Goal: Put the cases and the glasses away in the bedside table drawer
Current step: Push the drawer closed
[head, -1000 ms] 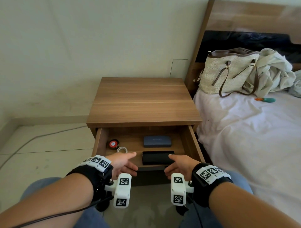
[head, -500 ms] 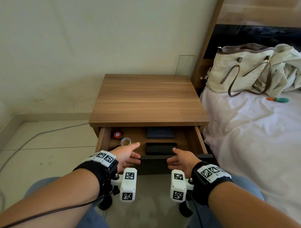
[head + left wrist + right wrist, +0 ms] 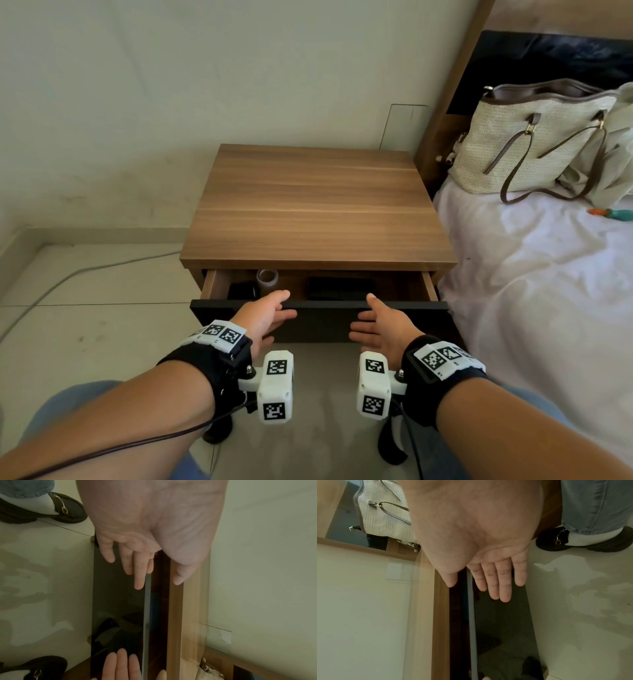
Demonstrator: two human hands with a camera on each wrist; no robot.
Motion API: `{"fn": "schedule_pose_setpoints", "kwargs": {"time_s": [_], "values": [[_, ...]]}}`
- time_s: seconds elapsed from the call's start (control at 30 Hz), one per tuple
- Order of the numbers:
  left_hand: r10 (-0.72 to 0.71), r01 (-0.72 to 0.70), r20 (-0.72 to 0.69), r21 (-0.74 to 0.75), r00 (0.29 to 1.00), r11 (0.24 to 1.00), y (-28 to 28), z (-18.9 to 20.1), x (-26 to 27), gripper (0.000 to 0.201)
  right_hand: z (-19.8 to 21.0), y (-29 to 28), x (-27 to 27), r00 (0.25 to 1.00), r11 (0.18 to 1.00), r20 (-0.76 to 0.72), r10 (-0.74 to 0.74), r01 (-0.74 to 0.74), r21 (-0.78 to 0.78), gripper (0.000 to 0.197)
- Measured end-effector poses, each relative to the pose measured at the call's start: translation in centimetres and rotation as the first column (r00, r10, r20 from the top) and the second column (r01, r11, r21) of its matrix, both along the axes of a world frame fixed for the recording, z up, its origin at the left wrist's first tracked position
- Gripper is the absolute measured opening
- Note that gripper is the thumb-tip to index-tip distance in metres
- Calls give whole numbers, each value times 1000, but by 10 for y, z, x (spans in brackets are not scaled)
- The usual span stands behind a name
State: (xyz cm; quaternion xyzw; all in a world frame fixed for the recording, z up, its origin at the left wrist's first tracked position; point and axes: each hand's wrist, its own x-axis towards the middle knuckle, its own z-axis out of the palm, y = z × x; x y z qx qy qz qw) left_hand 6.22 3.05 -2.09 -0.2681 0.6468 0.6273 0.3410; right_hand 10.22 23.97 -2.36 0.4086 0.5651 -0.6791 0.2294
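Change: drawer point(image 3: 318, 320) pushed further in vs 0.5 s ago; only a narrow gap is open now, blue case no longer visible.
L hand point(image 3: 265, 317): lower centre of head view, fingers straight and spread, flat on the dark drawer front, left of centre; holds nothing. L fingers point(image 3: 139, 580) in wrist view lie along the front panel, thumb at its top edge.
R hand point(image 3: 380, 323): lower centre, right of L hand, fingers straight and together, palm on the drawer front; holds nothing. R fingers point(image 3: 504, 586) flat on the panel.
Black case point(image 3: 339, 288): inside drawer, centre of gap, partly under tabletop shadow.
Dark item point(image 3: 242, 291): left end of gap; type cannot be told.
Clear round container point(image 3: 267, 277): inside drawer, behind L hand.
Glasses: not discernible in the gap.
Bedside table point(image 3: 315, 205): frame centre, wood top.
Handbag point(image 3: 534, 137): upper right, on bed point(image 3: 548, 291), leaning at headboard.
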Motion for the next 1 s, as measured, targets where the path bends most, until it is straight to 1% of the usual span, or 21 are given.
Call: {"fn": "schedule_pose_setpoints", "kwargs": {"time_s": [0.1,0.2,0.33,0.4,0.53,0.67,0.8,1.0], "values": [[36,-36,-28,17,999,999,4,-1,-5,52,1,1,-11,1000,1000,-15,-5,5,-2,64],[64,-63,-22,21,998,998,7,-2,-12,50,0,3,-24,999,1000,-19,-25,25,-12,69],[45,-45,6,29,999,999,8,-6,-23,63,-4,6,-38,999,999,-11,-34,34,2,74],[56,-57,17,36,998,998,8,-9,-30,67,-6,8,-44,999,999,-8,-35,35,22,77],[102,-103,19,42,995,994,8,-13,-42,63,-9,10,-56,1000,998,-3,-27,27,49,76],[131,-132,17,50,991,990,10,-14,-52,56,-11,12,-67,999,998,-4,-32,32,51,73],[154,-155,18,55,988,986,13,-16,-61,53,-13,15,-76,999,997,-7,-50,50,50,73],[180,-180,9,66,984,982,15,-19,-70,44,-12,15,-85,996,996,-26,-87,88,13,70]]}}
